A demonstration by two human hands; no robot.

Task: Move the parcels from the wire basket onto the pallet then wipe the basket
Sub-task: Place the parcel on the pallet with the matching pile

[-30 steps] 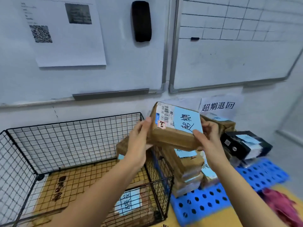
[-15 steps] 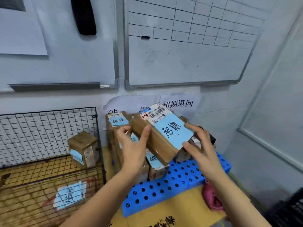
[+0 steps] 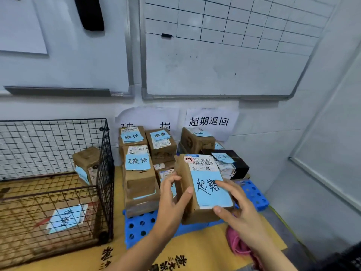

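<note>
Grip by left hand, right hand, boxy cardboard parcel, perforated pallet

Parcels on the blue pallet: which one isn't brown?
The black box at the pallet's back right, right behind the held parcel. All the others are brown cardboard.

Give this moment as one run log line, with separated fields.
step: held parcel onto pallet | left hand: grips it | right hand: grips it | wire basket: upright parcel, flat parcel inside
</note>
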